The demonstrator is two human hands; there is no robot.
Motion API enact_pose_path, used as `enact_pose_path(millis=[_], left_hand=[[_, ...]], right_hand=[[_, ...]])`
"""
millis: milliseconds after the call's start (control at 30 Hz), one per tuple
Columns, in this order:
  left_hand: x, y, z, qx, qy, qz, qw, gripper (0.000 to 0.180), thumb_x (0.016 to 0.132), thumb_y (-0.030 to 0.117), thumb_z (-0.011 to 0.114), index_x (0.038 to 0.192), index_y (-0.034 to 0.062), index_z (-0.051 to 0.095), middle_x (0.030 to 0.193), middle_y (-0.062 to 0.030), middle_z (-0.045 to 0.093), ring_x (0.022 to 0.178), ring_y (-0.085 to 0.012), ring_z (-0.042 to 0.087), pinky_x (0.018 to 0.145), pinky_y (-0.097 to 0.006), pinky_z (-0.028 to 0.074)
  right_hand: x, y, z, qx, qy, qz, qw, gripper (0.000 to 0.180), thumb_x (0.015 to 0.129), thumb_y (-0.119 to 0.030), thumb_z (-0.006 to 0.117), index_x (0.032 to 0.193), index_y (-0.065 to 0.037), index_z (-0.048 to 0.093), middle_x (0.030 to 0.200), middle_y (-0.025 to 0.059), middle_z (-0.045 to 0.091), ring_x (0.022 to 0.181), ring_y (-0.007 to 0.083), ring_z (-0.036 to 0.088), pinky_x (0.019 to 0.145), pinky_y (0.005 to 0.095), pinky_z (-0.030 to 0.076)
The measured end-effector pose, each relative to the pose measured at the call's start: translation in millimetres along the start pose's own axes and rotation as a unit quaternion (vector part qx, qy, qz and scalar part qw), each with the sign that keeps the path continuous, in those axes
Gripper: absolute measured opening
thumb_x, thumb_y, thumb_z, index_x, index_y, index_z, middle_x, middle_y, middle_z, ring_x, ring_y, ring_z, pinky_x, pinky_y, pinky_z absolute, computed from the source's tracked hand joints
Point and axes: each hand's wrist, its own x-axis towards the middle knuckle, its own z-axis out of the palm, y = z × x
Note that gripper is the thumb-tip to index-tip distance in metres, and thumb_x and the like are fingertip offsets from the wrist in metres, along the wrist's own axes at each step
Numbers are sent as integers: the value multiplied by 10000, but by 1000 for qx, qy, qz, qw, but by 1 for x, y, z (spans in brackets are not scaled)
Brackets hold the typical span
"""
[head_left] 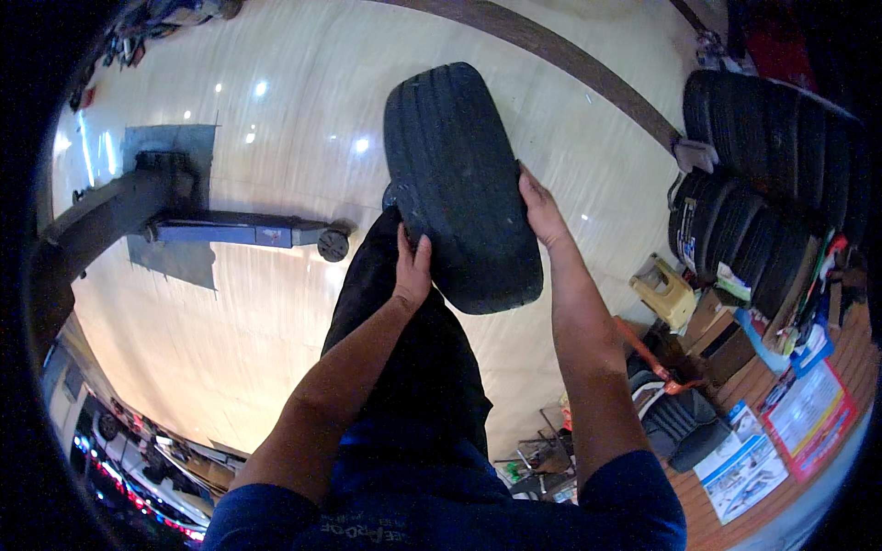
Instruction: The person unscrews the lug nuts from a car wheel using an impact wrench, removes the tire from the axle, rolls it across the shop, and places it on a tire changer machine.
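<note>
A black car tyre (459,179) stands upright in front of me, tread facing up toward the camera. My left hand (412,269) presses against its left sidewall near the lower end. My right hand (542,209) lies flat on its right sidewall. Both hands hold the tyre between them, off the glossy pale floor (276,303). My dark trouser leg (404,349) shows below the tyre.
A blue arm of a car lift (243,231) with a round pad lies on the floor to the left, joined to a dark post (101,225). Stacked black tyres (763,184) fill the right side. Below them are a yellow stool (663,289), boxes and posters.
</note>
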Motion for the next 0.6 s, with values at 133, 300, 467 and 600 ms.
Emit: enact_pose_path(millis=[133,300,467,600], left_hand=[[37,38,-15,2,78,-21,997,682,925,382,405,1392,-13,104,1366,-209,313,1249,-284,327,1026,-338,253],[62,69,-25,1,180,63,982,629,930,284,427,1368,-57,132,1380,-219,269,1276,-298,267,1063,-362,180],[65,127,27,387,270,123,873,718,826,288,560,1361,-24,198,1410,-295,115,1290,-472,139,1039,-542,125],[102,181,57,462,318,104,822,686,811,366,555,1355,47,285,1414,-270,153,1281,-488,150,977,-650,121]], right_hand=[[6,-17,17,-63,-40,-28,997,576,942,-439,299,1347,-30,330,1361,167,380,1285,267,323,1059,312,225],[30,-55,36,-262,-35,-30,964,564,940,-441,245,1340,-55,338,1308,225,405,1214,373,381,1023,375,293],[84,-153,60,-280,-67,-84,954,556,890,-397,431,1308,-33,380,1269,222,450,1151,377,451,981,402,347],[108,-272,33,-273,28,-266,924,422,833,-268,574,1168,-16,525,1203,222,510,1125,359,484,966,399,368]])
